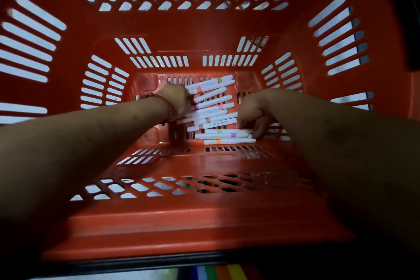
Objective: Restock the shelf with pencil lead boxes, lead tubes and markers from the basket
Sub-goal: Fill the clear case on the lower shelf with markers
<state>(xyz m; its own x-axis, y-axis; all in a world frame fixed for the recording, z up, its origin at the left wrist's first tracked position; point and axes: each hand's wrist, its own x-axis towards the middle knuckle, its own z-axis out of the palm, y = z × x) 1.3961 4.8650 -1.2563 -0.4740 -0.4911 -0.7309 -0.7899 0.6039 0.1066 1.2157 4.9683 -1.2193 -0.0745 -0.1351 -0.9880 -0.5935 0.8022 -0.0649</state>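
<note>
Reaching down to the floor of the red basket (204, 218) with both arms, I am at the gathering step: collecting the markers (212, 113) that lie loose at the bottom so they can go up to the shelf. My right hand (252, 116) has its fingers curled down around the right-hand ends of the nearest few markers, pinching them together. My left hand (176, 100), with a thin red bracelet (167, 105) at the wrist, is pressed against the left ends of the farther ones, but its back hides the fingers, so I cannot tell whether they grip or only push. I judge the next move calls for squeezing the scattered pens into one bundle between both hands and lifting them without letting any roll away. They are slim white barrels, each with a coloured band (orange, pink, purple, green, brown), lying roughly parallel and partly overlapping; one reads "Acrylic Marker". I see no lead boxes or tubes in here.
</note>
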